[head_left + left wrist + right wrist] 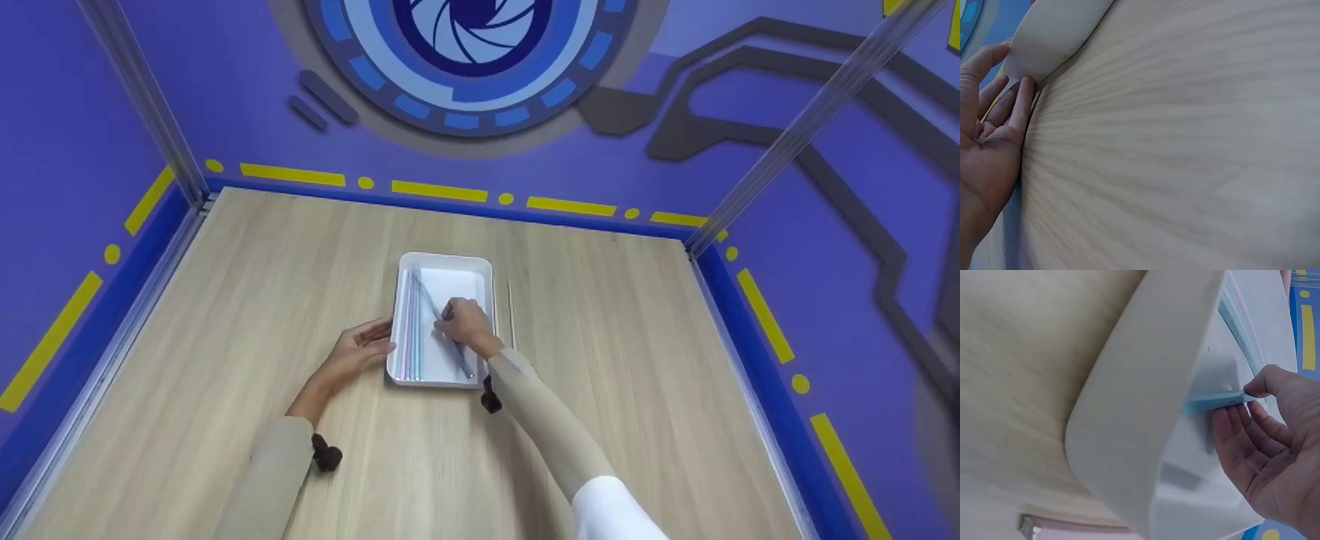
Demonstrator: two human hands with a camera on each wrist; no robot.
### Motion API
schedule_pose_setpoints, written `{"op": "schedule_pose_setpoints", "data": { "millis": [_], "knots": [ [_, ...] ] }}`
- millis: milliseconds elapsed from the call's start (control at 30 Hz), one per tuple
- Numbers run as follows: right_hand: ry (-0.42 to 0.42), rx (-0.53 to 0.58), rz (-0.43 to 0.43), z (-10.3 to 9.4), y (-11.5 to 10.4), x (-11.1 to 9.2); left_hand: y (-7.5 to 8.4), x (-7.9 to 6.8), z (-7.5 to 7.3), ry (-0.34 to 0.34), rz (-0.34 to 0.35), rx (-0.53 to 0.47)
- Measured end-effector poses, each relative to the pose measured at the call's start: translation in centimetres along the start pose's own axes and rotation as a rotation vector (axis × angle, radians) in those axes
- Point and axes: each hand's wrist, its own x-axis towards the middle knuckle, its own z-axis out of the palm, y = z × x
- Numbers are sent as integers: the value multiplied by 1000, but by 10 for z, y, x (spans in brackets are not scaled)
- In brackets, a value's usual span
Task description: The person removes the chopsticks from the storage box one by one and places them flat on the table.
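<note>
A white rectangular tray [455, 262] rests on the table. Along its left side lie several slim pastel pencils [411, 322], pink, lilac and light blue. My right hand [465, 322] is over the tray and pinches a light blue pencil [1216, 401] between thumb and fingertips. That pencil lies slantwise, its upper end near the row and its lower end toward the tray's bottom right. At the tray's left side is my left hand [356, 352], its fairly straight fingers [1023, 101] touching the outer wall.
A thin pale pencil [512, 311] lies on the table just right of the tray; in the right wrist view its pink body [1081, 533] has a silvery end. Blue-purple panels [247, 120] with yellow marks stand around the wooden table [622, 360].
</note>
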Motion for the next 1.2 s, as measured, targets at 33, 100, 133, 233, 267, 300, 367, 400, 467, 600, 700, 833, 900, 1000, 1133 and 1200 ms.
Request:
{"op": "schedule_pose_setpoints", "data": {
  "millis": [33, 100, 133, 233, 267, 300, 367, 400, 467, 600, 700, 833, 900, 1000, 1133, 1200],
  "knots": [
    [-7, 5, -21, -1, 2, 0, 0, 0, 0, -1, 7, 1],
    [-21, 9, -75, -3, 5, 0, 0, 1, -1, -1, 17, 7],
    [-26, 6, -107, -4, 7, 0, 0, 1, -1, 0, 21, 16],
    [-38, 1, -194, -4, 12, -1, -1, 2, -2, 7, 28, 43],
    [-38, 8, -213, -4, 14, -1, -1, 2, -2, 8, 29, 52],
    [-33, 14, -234, -4, 15, -1, -1, 2, -2, 6, 30, 42],
    [-4, 14, -277, -3, 18, -2, -2, 2, -2, 2, 32, 19],
    [14, 17, -292, -3, 19, -2, -2, 1, -2, -1, 34, 8],
    [56, 29, -321, -4, 20, -2, -2, 1, -2, 2, 31, -18],
    [126, 85, -343, -8, 20, -4, -2, 1, -2, 16, 22, -10],
    [159, 122, -349, -12, 20, -7, -2, 1, -1, 22, 12, 13],
    [181, 147, -372, -16, 20, -13, -1, 1, -1, 27, 11, 33],
    [191, 145, -385, -18, 21, -15, -2, 1, -1, 23, 17, 36],
    [226, 130, -421, -21, 24, -16, -2, 1, -1, 22, 12, 28],
    [266, 150, -455, -25, 28, -19, -2, 1, 0, 14, 7, 29],
    [283, 169, -457, -26, 31, -21, -2, 1, -1, 13, 9, 39]
  ]
}}
